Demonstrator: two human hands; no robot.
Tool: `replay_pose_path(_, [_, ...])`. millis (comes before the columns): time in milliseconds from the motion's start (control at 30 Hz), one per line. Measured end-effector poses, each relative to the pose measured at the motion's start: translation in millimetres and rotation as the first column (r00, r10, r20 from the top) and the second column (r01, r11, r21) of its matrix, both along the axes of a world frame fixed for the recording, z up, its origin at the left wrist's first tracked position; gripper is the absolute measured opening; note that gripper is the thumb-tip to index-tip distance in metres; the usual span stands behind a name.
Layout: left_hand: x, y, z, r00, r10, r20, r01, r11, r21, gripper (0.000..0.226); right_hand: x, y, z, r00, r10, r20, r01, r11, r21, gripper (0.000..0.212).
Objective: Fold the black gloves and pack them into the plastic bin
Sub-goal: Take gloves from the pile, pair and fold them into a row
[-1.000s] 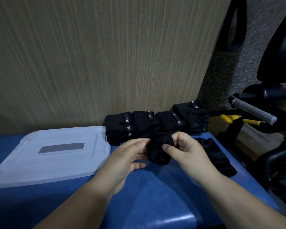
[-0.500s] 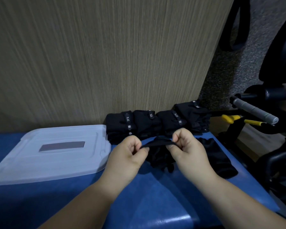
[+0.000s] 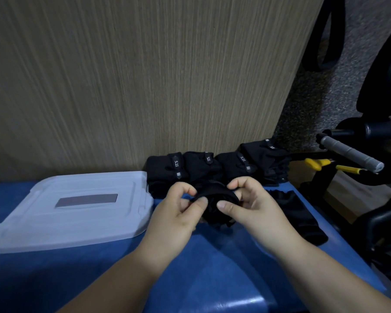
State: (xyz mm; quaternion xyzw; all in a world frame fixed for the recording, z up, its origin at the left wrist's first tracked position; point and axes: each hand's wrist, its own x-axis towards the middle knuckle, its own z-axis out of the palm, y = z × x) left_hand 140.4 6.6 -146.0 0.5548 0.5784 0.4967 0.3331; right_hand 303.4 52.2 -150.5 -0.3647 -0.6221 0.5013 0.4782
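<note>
Both hands hold one bunched black glove (image 3: 215, 206) just above the blue surface. My left hand (image 3: 178, 213) pinches its cuff edge on the left, and my right hand (image 3: 251, 206) grips the cuff on the right with the thumb over the fabric. Behind them, a row of several folded black gloves (image 3: 217, 166) with white labels leans against the wooden panel. Another black glove (image 3: 298, 213) lies flat to the right of my right hand. The translucent plastic bin (image 3: 77, 206) sits at the left with its lid on.
A wooden panel (image 3: 145, 75) stands upright behind the blue surface (image 3: 201, 267). To the right, past the surface's edge, are a grey-wrapped handle (image 3: 350, 154), yellow-handled tools (image 3: 318, 163) and black chair parts (image 3: 382, 222).
The glove went from a ball held between the hands to a cuff stretched apart, and now the hands have closed in, pulling the cuff over the bunched fabric.
</note>
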Motion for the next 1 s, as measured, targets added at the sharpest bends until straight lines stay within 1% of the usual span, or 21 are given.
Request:
replay_pose_path(67, [1.2,-0.5,-0.5,0.997,-0.033,-0.067,0.034,0.999,0.014,0.019,-0.6,-0.5,1.0,0.996,-0.080,0.042,0.078,0.996,0.045,0.030])
replay_pose_path(100, [1.4,-0.7,-0.9,0.997,-0.022,-0.072,0.024,1.000,0.018,0.022,-0.6,-0.9,0.8,0.988,-0.129,0.089,0.122,0.989,0.085,0.031])
replay_pose_path(167, [2.4,-0.2,-2.2,0.998,0.015,-0.055,-0.014,1.000,0.018,0.026,1.2,-1.9,-0.7,0.946,-0.240,0.215,0.201,0.961,0.190,0.033])
replay_pose_path(233, [3.8,-0.2,-2.9,0.998,0.031,-0.053,-0.030,0.999,0.023,0.027,2.2,-4.5,0.1,0.889,-0.317,0.332,0.219,0.928,0.300,0.033])
replay_pose_path(300, [4.3,-0.2,-4.0,0.999,0.013,-0.038,-0.013,1.000,0.015,0.028,3.4,-6.5,1.4,0.869,-0.334,0.366,0.216,0.920,0.328,0.034])
replay_pose_path(367, [3.2,-0.1,-3.8,0.999,-0.035,-0.020,0.034,0.999,-0.033,0.032,5.3,-6.7,1.7,0.878,-0.333,0.344,0.222,0.920,0.324,0.036])
replay_pose_path(400, [1.8,-0.1,-3.4,0.998,-0.066,0.010,0.067,0.996,-0.067,0.032,6.3,-6.1,1.5,0.884,-0.331,0.330,0.223,0.919,0.325,0.037])
replay_pose_path(433, [0.9,-0.6,-1.5,0.992,-0.096,0.081,0.104,0.989,-0.104,0.030,6.8,-5.4,1.1,0.890,-0.325,0.318,0.218,0.919,0.329,0.039])
replay_pose_path(467, [0.1,-0.4,0.3,0.977,-0.108,0.183,0.135,0.981,-0.141,0.027,7.1,-5.0,1.0,0.896,-0.315,0.313,0.207,0.920,0.334,0.042])
replay_pose_path(500, [-0.9,0.1,1.4,0.950,-0.107,0.294,0.163,0.971,-0.174,0.035,7.0,-4.7,0.8,0.902,-0.301,0.311,0.189,0.921,0.342,0.044])
replay_pose_path(533, [-2.2,1.3,2.1,0.914,-0.082,0.396,0.178,0.961,-0.210,0.047,6.6,-4.9,0.9,0.906,-0.284,0.312,0.167,0.921,0.353,0.046])
replay_pose_path(567, [-2.7,2.4,3.6,0.884,-0.055,0.465,0.188,0.951,-0.245,0.057,6.0,-5.1,0.8,0.910,-0.267,0.318,0.141,0.919,0.369,0.047])
replay_pose_path(600, [-3.1,2.6,5.8,0.857,-0.039,0.513,0.206,0.940,-0.273,0.059,5.0,-5.9,1.0,0.913,-0.248,0.325,0.111,0.916,0.387,0.047])
replay_pose_path(733, [-5.5,1.7,8.1,0.753,-0.018,0.658,0.334,0.872,-0.358,0.050,1.1,-9.0,1.5,0.923,-0.157,0.352,-0.018,0.895,0.446,0.035])
replay_pose_path(800, [-5.6,4.0,5.0,0.707,0.020,0.707,0.339,0.868,-0.364,0.046,1.0,-8.9,0.0,0.921,-0.120,0.370,-0.069,0.886,0.459,0.035])
replay_pose_path(900, [-5.5,8.5,-0.8,0.673,0.130,0.728,0.228,0.900,-0.371,0.030,1.4,-7.2,-2.7,0.915,-0.128,0.382,-0.057,0.898,0.436,0.042])
replay_pose_path(933, [-5.7,9.8,-1.8,0.667,0.163,0.727,0.184,0.909,-0.373,0.027,1.7,-6.5,-4.1,0.902,-0.157,0.402,-0.035,0.901,0.432,0.046])
replay_pose_path(1000, [-7.1,12.6,-4.9,0.653,0.198,0.731,0.115,0.928,-0.355,0.026,2.0,-7.1,-5.3,0.845,-0.242,0.478,0.003,0.894,0.448,0.051])
